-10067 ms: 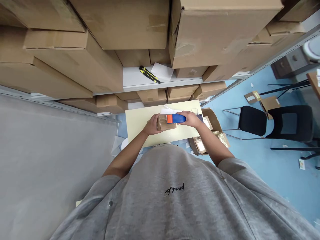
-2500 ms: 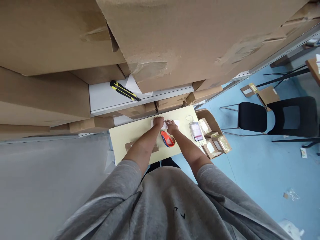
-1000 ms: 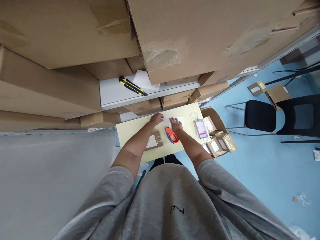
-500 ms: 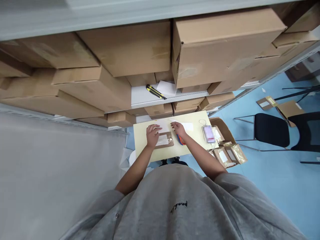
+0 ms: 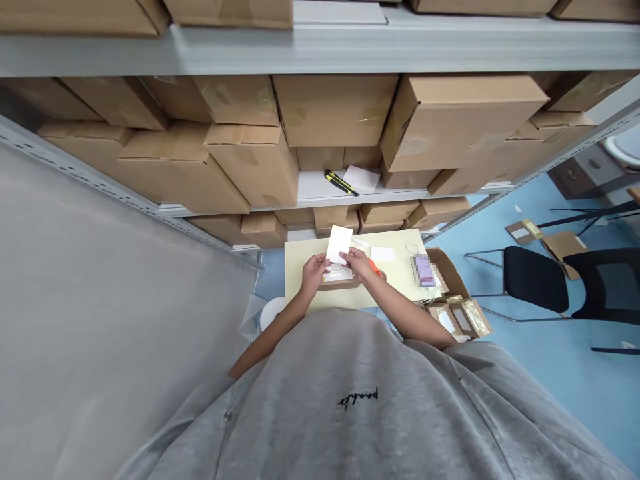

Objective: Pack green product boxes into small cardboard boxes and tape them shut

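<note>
- Right fingers [image 5: 355, 253] pinch white card [image 5: 340, 241]
- Left fingers [image 5: 321, 259] at its lower-left corner, grip unclear
- Brown box [image 5: 339, 285] just below card, on table [image 5: 295, 257]

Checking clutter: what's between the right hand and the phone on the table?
In the head view: a white paper slip, plus the orange tape dispenser, partly hidden by the right hand.

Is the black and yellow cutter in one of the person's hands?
No, the cutter lies on the shelf, while the right hand holds a white card.
</note>
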A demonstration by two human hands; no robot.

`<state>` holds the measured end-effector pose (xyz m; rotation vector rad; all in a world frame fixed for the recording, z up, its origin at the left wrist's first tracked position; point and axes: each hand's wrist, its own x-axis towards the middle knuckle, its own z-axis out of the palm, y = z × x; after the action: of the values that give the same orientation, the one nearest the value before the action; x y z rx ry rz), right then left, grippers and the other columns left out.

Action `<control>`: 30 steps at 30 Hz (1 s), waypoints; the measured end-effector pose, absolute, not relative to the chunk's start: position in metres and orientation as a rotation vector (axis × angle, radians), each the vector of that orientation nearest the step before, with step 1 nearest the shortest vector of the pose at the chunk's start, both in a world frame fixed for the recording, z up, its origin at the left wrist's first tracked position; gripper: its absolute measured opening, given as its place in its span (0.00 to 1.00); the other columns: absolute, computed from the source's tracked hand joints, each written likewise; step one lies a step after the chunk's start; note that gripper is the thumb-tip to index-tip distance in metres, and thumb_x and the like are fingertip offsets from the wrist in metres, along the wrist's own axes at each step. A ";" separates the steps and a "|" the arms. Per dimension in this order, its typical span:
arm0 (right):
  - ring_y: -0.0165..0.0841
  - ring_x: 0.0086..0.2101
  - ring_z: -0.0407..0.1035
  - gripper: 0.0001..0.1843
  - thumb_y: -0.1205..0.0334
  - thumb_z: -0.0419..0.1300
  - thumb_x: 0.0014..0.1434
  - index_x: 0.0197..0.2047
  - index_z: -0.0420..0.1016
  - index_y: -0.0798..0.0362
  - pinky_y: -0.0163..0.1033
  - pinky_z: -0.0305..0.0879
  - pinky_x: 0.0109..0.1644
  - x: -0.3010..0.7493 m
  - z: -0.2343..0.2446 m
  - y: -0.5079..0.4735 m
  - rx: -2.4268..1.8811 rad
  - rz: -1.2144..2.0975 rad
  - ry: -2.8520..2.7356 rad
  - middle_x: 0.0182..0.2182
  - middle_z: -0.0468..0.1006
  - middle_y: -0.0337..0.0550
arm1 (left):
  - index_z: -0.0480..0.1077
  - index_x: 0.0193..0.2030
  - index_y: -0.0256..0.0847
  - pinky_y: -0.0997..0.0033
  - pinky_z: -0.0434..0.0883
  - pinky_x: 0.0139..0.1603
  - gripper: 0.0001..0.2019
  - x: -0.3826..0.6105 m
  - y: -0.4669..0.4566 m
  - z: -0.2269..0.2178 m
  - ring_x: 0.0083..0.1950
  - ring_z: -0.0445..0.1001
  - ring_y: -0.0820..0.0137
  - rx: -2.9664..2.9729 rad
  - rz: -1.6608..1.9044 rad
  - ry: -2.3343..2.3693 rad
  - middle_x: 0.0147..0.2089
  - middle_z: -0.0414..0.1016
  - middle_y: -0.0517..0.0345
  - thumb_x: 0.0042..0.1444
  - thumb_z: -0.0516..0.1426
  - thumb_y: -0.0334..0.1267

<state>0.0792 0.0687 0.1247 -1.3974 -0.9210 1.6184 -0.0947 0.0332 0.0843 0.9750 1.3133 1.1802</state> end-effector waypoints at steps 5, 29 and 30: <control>0.42 0.46 0.79 0.29 0.39 0.68 0.55 0.51 0.76 0.51 0.45 0.77 0.48 0.065 0.125 0.067 -1.478 1.546 -1.075 0.46 0.84 0.49 | 0.77 0.43 0.40 0.65 0.80 0.41 0.19 -0.117 0.037 0.078 0.38 0.81 0.67 0.994 1.219 1.298 0.39 0.82 0.53 0.55 0.67 0.53; 0.40 0.40 0.80 0.19 0.43 0.68 0.59 0.40 0.85 0.50 0.44 0.76 0.50 0.034 0.133 0.053 -1.248 1.194 -1.509 0.39 0.86 0.47 | 0.83 0.40 0.39 0.66 0.72 0.44 0.20 -0.132 0.040 0.092 0.38 0.79 0.68 0.721 1.201 1.001 0.37 0.83 0.52 0.46 0.74 0.51; 0.40 0.40 0.80 0.19 0.42 0.69 0.58 0.40 0.86 0.50 0.45 0.77 0.51 0.034 0.131 0.054 -1.245 1.214 -1.485 0.39 0.87 0.47 | 0.84 0.40 0.39 0.66 0.72 0.43 0.20 -0.132 0.040 0.092 0.38 0.79 0.68 0.734 1.203 1.000 0.37 0.83 0.52 0.46 0.74 0.51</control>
<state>0.0339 0.0540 0.1313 -1.2448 -1.4849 1.2142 -0.1320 0.0396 0.0922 0.7340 1.0003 1.2029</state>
